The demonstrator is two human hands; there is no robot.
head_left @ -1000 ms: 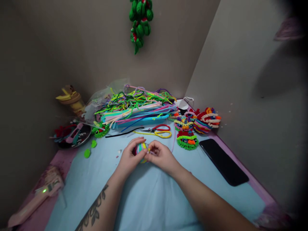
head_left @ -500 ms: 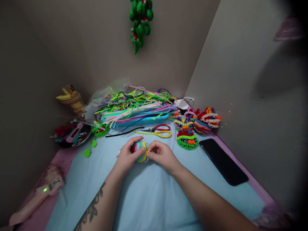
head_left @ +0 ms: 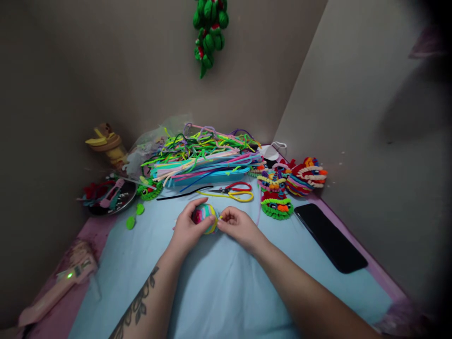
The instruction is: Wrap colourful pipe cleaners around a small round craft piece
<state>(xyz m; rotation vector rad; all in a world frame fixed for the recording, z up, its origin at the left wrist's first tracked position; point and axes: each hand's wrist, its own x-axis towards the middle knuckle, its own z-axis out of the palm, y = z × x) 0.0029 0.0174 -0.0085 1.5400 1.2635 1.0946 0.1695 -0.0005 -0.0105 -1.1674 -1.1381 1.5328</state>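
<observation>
My left hand [head_left: 190,223] is closed around a small round striped pipe-cleaner piece [head_left: 205,217] in pink, turquoise and yellow, held just above the blue cloth [head_left: 212,292]. At its right side, the thumb and fingertips of my right hand [head_left: 237,227] pinch a yellow pipe-cleaner end [head_left: 221,217]. Beyond my hands lie scissors [head_left: 237,192] with red and yellow handles, next to a black pipe cleaner [head_left: 183,193].
A heap of colourful pipe cleaners [head_left: 205,162] fills the back. Finished pipe-cleaner figures [head_left: 277,207] and a black phone [head_left: 330,238] lie right. At left are a metal dish [head_left: 123,200], green pieces [head_left: 130,222] and a pink glue gun [head_left: 67,282] with a lit green light.
The striped piece has turned slightly in my left hand, so more of its pink end shows. My right hand still pinches at its right side. The view has shifted a little.
</observation>
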